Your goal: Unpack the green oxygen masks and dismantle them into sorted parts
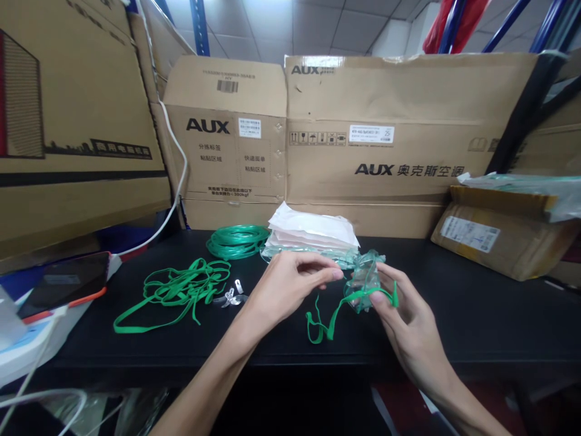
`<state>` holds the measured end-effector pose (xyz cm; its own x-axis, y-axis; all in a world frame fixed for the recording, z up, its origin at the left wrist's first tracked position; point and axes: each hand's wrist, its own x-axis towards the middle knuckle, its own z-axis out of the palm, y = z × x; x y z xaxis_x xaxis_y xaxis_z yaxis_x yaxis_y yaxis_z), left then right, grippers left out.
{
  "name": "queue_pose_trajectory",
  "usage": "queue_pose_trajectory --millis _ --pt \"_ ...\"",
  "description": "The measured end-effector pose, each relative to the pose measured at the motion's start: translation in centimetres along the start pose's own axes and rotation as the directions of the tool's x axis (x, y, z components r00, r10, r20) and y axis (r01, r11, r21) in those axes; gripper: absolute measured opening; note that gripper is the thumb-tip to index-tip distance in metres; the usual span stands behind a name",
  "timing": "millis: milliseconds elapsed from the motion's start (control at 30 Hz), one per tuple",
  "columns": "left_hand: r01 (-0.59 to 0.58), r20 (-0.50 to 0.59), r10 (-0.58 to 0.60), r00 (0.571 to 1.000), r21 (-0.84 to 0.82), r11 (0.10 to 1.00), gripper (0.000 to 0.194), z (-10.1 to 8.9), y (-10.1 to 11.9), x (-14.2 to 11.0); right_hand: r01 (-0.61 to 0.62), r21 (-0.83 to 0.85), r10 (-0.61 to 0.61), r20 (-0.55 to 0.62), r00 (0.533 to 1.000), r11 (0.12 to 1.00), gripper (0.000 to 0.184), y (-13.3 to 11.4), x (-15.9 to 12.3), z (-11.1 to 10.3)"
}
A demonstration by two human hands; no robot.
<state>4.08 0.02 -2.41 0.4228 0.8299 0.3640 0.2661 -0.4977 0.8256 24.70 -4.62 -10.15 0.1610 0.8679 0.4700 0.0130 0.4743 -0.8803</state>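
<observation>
My right hand (408, 303) is closed on a clear green plastic face mask (364, 280), thumb in front and fingers behind it. A green elastic strap (336, 318) runs across the mask, and its loose end hangs down to the left. Just left of the mask, my left hand (295, 281) has thumb and fingertips pinched together; whatever they hold is too small to make out. More green elastic straps (181, 293) lie tangled on the black table, beside several small shiny metal clips (231, 297).
Behind my hands lie a coil of green tubing (236, 241) and a stack of white packets (313, 227) on clear green plastic. Large AUX cartons (385, 151) wall off the back. An open cardboard box (490, 233) stands right; a phone (63, 284) lies left on the black table (181, 348).
</observation>
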Motion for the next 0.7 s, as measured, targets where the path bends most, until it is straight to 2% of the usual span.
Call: queue_pose_trajectory --millis 300,533,700 --pt "-0.096 0.052 0.094 0.994 0.044 0.994 0.008 -0.02 0.68 -0.17 0.001 0.030 -0.001 -0.013 1.000 1.000 0.044 0.42 0.15 -0.01" --pt "-0.132 0.033 0.129 0.991 0.131 0.982 0.008 -0.26 0.66 -0.31 0.009 0.020 -0.008 -0.049 0.999 1.000 0.044 0.07 0.25 0.17" --pt "-0.199 0.015 0.201 0.979 0.232 0.952 0.005 -0.04 0.71 -0.41 0.019 0.014 -0.018 -0.052 0.998 1.000 0.043 0.06 0.28 0.21"
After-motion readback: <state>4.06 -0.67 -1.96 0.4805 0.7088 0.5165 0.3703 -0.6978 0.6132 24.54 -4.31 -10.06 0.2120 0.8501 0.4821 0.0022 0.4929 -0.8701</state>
